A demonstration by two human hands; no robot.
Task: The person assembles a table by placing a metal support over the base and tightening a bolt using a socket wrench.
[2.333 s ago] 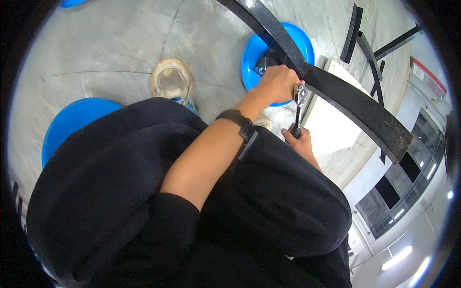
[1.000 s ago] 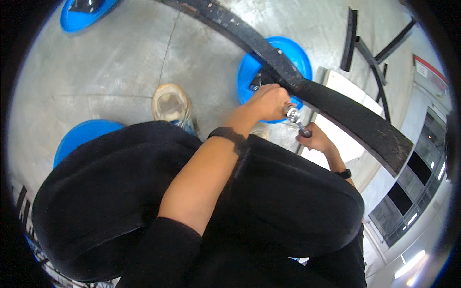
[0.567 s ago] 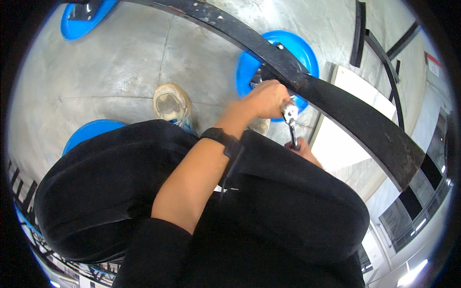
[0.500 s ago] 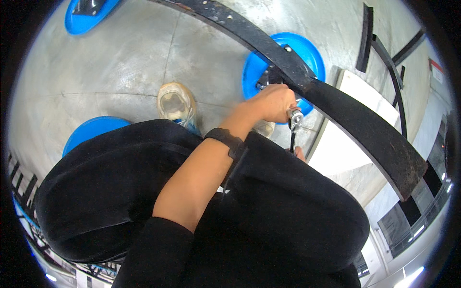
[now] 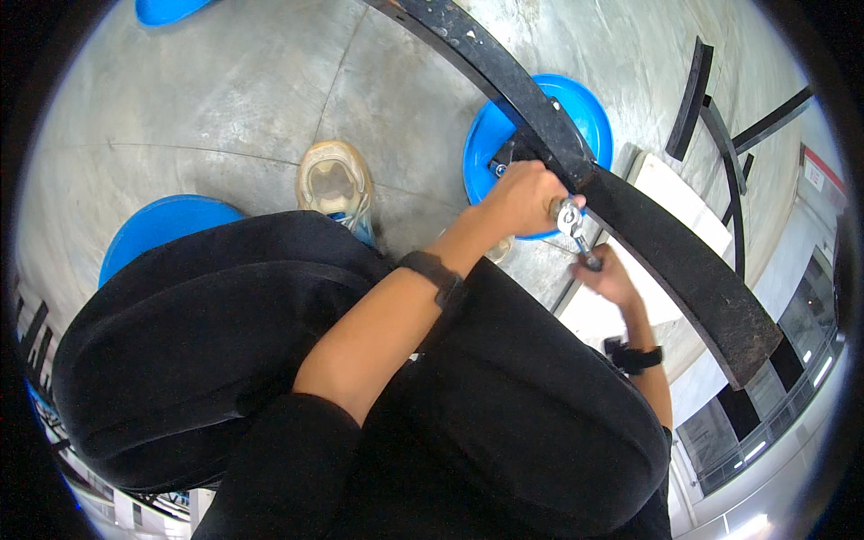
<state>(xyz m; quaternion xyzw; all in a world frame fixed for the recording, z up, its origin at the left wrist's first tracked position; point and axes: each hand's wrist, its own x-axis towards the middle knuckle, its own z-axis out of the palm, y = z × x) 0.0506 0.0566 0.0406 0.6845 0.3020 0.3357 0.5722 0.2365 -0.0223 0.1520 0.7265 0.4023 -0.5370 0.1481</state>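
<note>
Left hand [image 5: 529,196]: fingers curled closed about the head end of the ratchet wrench [image 5: 580,238]. Right hand [image 5: 614,277]: fingers wrapped around its handle end, slightly blurred. Wrench: between hands, long axis slanting rightward and nearer the body. Black curved beam [image 5: 670,256]: just beyond. Blue dish [image 5: 604,126]: beneath beam.

Left hand [image 5: 524,198]: bare
Left wristband [image 5: 435,275]: black strap, just behind that hand
Left sleeve [image 5: 286,450]: plain black, ending well behind the hand
Right hand [image 5: 610,275]: bare
Right wristband [image 5: 635,356]: black, blocky, behind that hand
Trousers [image 5: 202,346]: black, loose
Left shoe [image 5: 333,184]: cream, tan-edged, blue near the ankle, left of the left hand
</note>
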